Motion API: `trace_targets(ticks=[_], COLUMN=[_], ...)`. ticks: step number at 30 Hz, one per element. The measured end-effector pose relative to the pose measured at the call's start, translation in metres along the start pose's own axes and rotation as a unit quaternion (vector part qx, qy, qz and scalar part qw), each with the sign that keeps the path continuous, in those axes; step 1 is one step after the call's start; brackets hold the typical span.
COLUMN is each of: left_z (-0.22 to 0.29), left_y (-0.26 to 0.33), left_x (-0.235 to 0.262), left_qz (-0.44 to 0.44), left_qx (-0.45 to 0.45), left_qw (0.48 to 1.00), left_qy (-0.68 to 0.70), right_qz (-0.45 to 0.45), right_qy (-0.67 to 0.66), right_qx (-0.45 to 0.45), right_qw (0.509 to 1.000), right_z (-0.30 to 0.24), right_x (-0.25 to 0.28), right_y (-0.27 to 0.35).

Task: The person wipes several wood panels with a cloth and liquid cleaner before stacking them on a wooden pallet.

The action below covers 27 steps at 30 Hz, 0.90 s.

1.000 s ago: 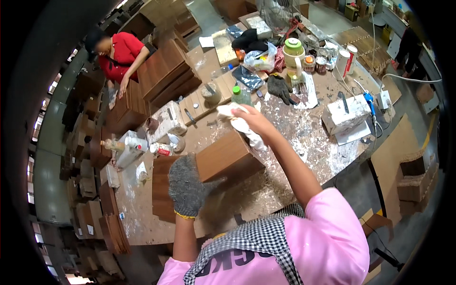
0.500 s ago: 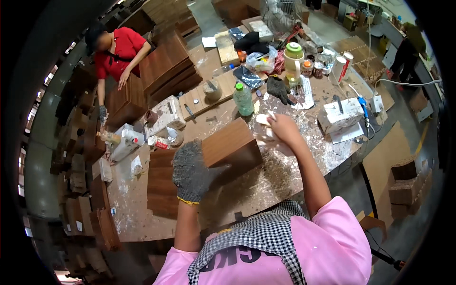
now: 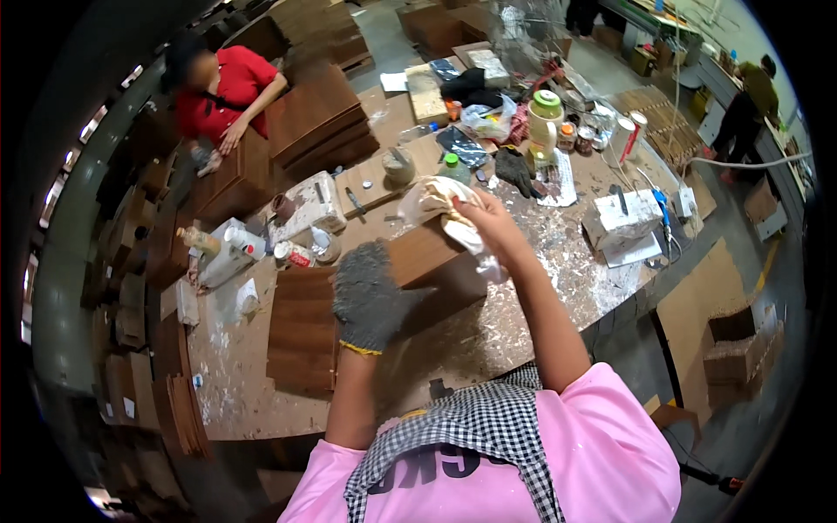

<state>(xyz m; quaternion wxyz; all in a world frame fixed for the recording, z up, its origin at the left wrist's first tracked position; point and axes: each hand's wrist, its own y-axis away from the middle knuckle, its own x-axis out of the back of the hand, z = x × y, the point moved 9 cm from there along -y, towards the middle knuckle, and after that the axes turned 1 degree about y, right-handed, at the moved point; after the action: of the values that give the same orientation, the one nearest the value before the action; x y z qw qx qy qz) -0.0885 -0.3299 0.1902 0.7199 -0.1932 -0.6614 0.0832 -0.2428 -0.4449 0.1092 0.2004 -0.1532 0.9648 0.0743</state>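
My left hand (image 3: 373, 292), in a grey knitted glove with a yellow cuff, grips a brown wood-grain box (image 3: 423, 255) tilted over the bench; its fingers are partly out of sight. My bare right hand (image 3: 490, 228) bunches a white cloth (image 3: 436, 195) against the far right end of the box, covering that corner. Beside the glove, a brown wood-grain panel (image 3: 301, 327) shows on the left; whether it is joined to the box I cannot tell.
Paint-spattered workbench (image 3: 558, 288) below. Beyond my hands stand a green-capped bottle (image 3: 453, 167), a jar (image 3: 398, 166), a jug (image 3: 542, 126) and a dark glove (image 3: 516, 170). A white-smeared block (image 3: 623, 213) sits right. A person in red (image 3: 228, 91) handles brown boxes at far left.
My right hand has brought the cloth left onto the end of the box. The box and my gloved hand have shifted slightly right. The person in red has moved a gloved hand up.
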Motion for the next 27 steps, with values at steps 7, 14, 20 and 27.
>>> trace_targets(ticks=[7, 14, 20, 27], left_z=[-0.087, -0.096, -0.088, -0.100], left_y=[0.047, 0.105, 0.069, 0.073], left_x=[-0.004, -0.078, -0.047, -0.065], left_qz=[-0.155, -0.053, -0.042, -0.042], left_qx=[0.124, 0.072, 0.027, 0.101], left_qw=[0.937, 0.888, 0.915, 0.821], left_qy=[0.288, 0.451, 0.400, 0.561], right_qz=[-0.053, -0.078, -0.068, 0.115], right_qy=[0.496, 0.789, 0.698, 0.847], right_qx=[0.089, 0.341, 0.383, 0.347], right_qw=[0.862, 0.505, 0.601, 0.386], right_z=[-0.043, 0.007, 0.009, -0.038], right_x=[-0.018, -0.179, -0.209, -0.098], right_y=[0.005, 0.061, 0.050, 0.025])
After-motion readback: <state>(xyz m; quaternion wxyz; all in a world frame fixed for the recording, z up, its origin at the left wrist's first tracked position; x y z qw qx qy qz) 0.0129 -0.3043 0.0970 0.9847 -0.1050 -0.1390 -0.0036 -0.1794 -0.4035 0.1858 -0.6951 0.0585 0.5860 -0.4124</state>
